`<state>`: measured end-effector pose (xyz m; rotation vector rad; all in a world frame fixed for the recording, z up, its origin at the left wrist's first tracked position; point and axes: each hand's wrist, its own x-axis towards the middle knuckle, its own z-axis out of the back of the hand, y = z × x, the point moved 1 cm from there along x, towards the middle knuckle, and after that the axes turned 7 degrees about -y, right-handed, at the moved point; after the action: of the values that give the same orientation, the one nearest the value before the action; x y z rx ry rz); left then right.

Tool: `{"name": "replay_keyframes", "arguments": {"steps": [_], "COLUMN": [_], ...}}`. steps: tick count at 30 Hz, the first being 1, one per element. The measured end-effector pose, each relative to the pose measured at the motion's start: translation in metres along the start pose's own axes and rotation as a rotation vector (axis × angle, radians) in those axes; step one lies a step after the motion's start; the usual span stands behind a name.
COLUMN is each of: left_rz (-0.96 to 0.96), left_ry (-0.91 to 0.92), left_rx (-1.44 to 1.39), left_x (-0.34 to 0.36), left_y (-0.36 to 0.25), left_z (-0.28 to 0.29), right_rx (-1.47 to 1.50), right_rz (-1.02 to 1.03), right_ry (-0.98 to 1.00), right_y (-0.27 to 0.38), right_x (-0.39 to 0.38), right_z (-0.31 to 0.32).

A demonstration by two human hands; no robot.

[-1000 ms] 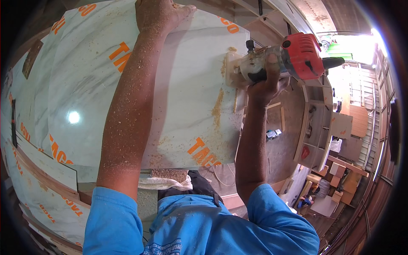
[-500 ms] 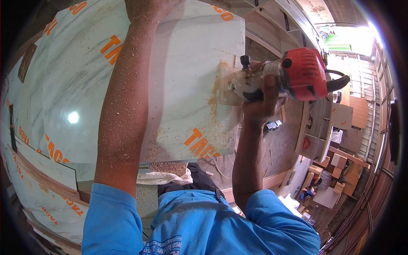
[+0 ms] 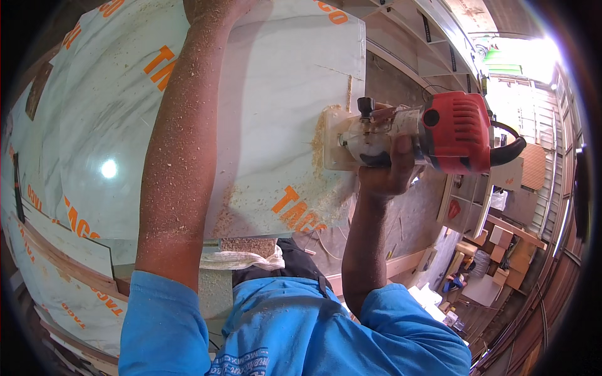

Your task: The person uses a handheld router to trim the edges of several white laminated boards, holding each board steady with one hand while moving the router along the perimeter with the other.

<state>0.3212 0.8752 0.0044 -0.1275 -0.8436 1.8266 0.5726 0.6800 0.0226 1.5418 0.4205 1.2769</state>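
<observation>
My right hand [image 3: 390,174] is wrapped round the body of a red trim router [image 3: 461,133], which lies over on its side with its motor pointing right. Its clear base plate [image 3: 336,141] rests on the right edge of a white marble-patterned board [image 3: 282,94] with orange lettering. Wood dust [image 3: 320,150] gathers along that edge beside the base. Across the board reaches my left arm, flecked with chips; my left hand [image 3: 222,9] is at the far side, its fingers cut off by the top of the picture. The router's bit is hidden.
More marble-patterned panels [image 3: 88,307] are stacked at the lower left. A white cloth [image 3: 244,257] lies by the near board edge, against my waist. White cabinet frames [image 3: 414,31] stand beyond the right side, and wood offcuts [image 3: 501,257] are piled on the floor at right.
The router and my right hand have moved nearer to me along the board's right edge, uncovering a dusty stretch of edge behind. My left arm has hardly moved.
</observation>
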Motion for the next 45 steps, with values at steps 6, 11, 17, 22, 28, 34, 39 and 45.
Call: {"name": "replay_keyframes", "arguments": {"steps": [6,11,17,22,28,34,39,45], "left_rz": [-0.047,-0.024,-0.052,-0.034,-0.047,0.019,0.006,-0.084], "left_ry": [-0.058,0.021,-0.049,-0.009,-0.018,0.042,0.054,-0.021], "left_rx": [0.032,-0.001,0.012,-0.022,0.022,0.008,0.022,-0.003], "left_x": [0.000,0.001,0.002,0.000,0.003,0.005,0.007,0.009], "left_y": [0.003,0.001,0.002,0.001,0.003,0.000,-0.003,0.006], "left_z": [-0.003,0.000,0.001,-0.006,-0.002,0.000,-0.002,-0.004], "right_rx": [0.189,0.240,0.357,0.340,0.343,0.344,0.320,0.353], "right_rz": [-0.053,-0.054,-0.112,-0.117,-0.069,-0.060,-0.027,-0.082], "right_ry": [0.031,0.024,0.069,-0.002,0.026,0.026,0.037,0.047], "right_y": [-0.006,-0.008,-0.010,-0.010,-0.014,-0.016,-0.017,-0.022], "right_x": [-0.003,-0.005,-0.008,-0.013,-0.020,-0.023,-0.017,-0.003], "right_z": [0.002,0.002,0.008,0.005,0.008,0.007,0.006,-0.003]}}
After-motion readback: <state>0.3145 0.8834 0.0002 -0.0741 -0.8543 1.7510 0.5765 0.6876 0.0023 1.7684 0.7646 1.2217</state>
